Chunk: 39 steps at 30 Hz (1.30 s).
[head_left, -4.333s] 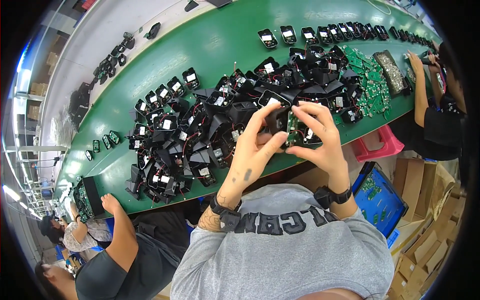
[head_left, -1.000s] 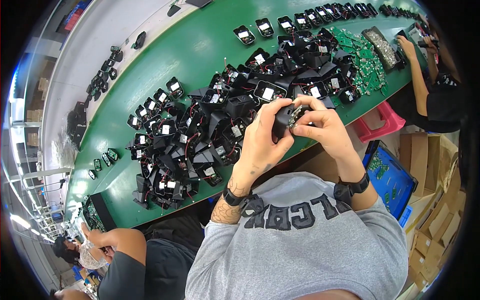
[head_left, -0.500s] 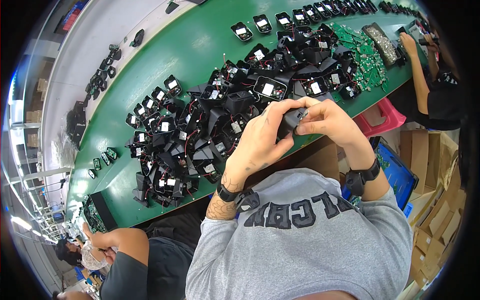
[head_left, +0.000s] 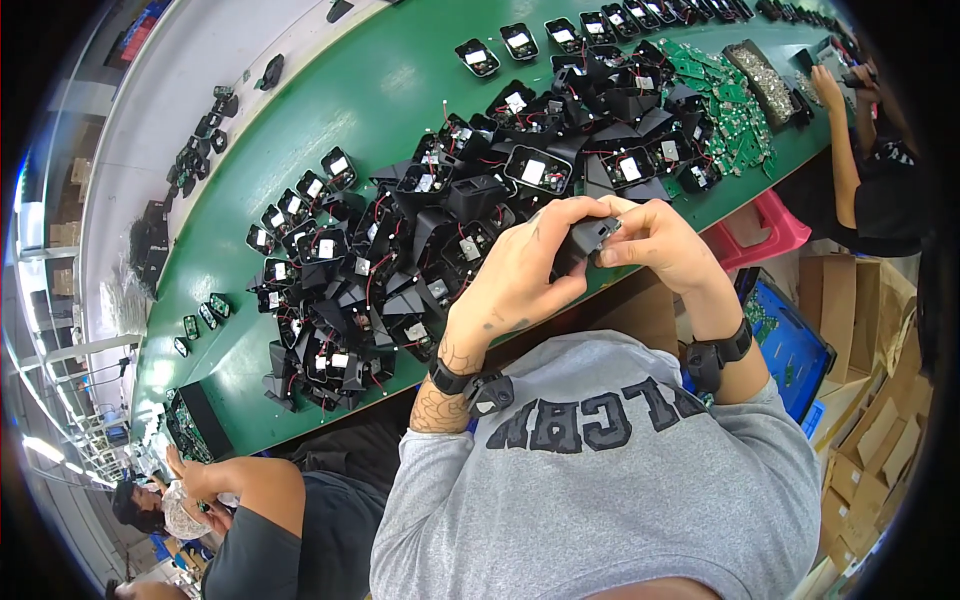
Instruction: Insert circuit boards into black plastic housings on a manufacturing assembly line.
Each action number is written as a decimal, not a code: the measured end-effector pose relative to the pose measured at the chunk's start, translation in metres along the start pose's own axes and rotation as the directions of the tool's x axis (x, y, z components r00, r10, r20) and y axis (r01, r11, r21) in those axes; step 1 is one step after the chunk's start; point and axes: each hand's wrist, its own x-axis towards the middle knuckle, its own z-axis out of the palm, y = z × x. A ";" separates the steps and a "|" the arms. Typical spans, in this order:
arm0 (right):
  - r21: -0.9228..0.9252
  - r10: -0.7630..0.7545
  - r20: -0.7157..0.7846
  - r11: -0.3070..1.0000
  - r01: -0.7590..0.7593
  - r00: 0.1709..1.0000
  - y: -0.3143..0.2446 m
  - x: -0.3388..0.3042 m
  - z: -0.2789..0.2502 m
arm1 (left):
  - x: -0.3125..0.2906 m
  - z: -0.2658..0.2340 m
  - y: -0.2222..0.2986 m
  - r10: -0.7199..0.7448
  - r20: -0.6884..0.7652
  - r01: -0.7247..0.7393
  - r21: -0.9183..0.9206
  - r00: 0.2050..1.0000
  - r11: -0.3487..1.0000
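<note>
Near the table's front edge, my left hand [head_left: 528,262] is wrapped round a small black plastic housing [head_left: 590,238]. A slot shows on the housing's visible face, while its far side is hidden by my fingers. My right hand [head_left: 662,242] is closed at the other end, thumb and fingertips pinching the housing's edge; whether a smaller part sits between them I cannot make out. Just beyond my hands, a heap of open black housings [head_left: 538,172] with circuit boards, white labels and red wires covers the green table [head_left: 400,85].
Green circuit boards [head_left: 735,125] are piled at the right, beside a tray of small metal parts [head_left: 762,82]. Housings stand in a row [head_left: 520,42] along the back. A pink stool [head_left: 765,235], a blue bin [head_left: 790,345] and cardboard boxes [head_left: 850,440] are at my right. Co-workers sit on both sides.
Both hands still hold the black housing, which has turned slightly between them so that its slotted face shows more. The whole view has shifted a little.
</note>
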 end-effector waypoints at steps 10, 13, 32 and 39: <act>0.075 -0.052 -0.087 0.995 0.058 0.995 0.001 -0.007 0.000 | -0.002 0.007 -0.003 0.060 -0.046 -0.062 -0.052 0.997 0.997; 0.021 -0.085 -0.079 0.996 0.087 0.993 0.000 -0.010 -0.002 | -0.004 0.009 0.003 0.052 -0.096 -0.058 -0.060 0.994 0.996; -0.026 -0.093 -0.150 0.996 0.090 0.984 -0.005 -0.020 0.009 | -0.009 0.014 0.007 -0.061 -0.089 0.052 -0.096 0.994 0.994; -0.018 -0.073 -0.155 0.997 0.071 0.985 -0.004 -0.022 0.011 | -0.010 0.013 0.009 -0.037 -0.081 0.032 -0.052 0.996 0.998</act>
